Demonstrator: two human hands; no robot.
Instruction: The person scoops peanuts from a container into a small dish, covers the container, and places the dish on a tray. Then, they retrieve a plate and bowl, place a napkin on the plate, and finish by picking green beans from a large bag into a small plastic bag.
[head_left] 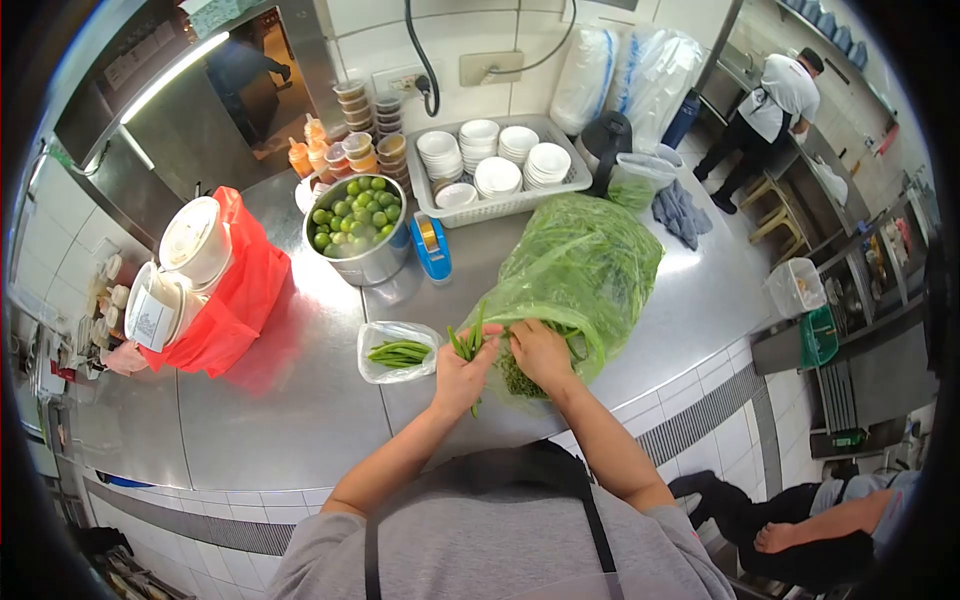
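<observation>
Several long green pods (466, 342) are held in my left hand (467, 372), their tips sticking out above and below the closed fingers. My right hand (541, 356) is at the mouth of a big translucent green plastic bag (590, 265) full of leafy greens; its fingers are bent among the greens, and what they hold, if anything, is hidden. Dark green stems (520, 382) show below the right hand. Left of my left hand, a small clear bag (366, 372) lies open with more green pods (399, 352) inside.
Behind stand a steel pot of limes (372, 262), a blue tape dispenser (432, 250) and a tray (460, 213) of white bowls. A red bag (235, 310) with tubs is at left. A person (785, 95) stands at back right; another person's arm (830, 520) shows at lower right.
</observation>
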